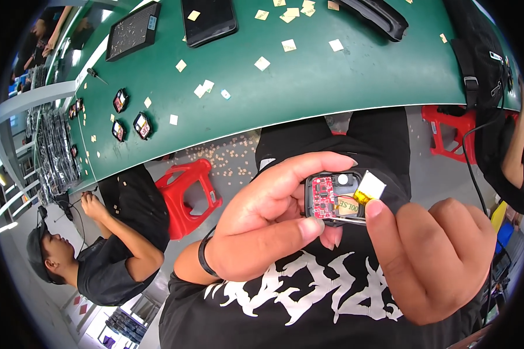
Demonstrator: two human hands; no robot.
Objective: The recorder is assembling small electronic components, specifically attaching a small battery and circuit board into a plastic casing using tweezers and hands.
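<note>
Above my lap, my left hand [268, 215] grips a small black plastic housing [309, 198], open side up, between thumb and fingers. Inside it sit a red circuit board [322, 195], a round white part [343, 178] and a tan printed sticker [347, 205]. A small silver-white battery [373, 185] with yellow tape sticks out at the housing's right side. My right hand [434, 256] is closed, one fingertip against the battery's taped end. From its fingers a thin metal tool [349, 220] lies along the housing's lower edge; its other end is hidden.
On the green table [332, 75] lie several paper squares [262, 63], several similar housings [142, 125], a screwdriver [96, 75], a black tray [133, 32] and a black flat panel [209, 22]. Red stools [189, 198] stand below; a seated person [116, 250] works at the left.
</note>
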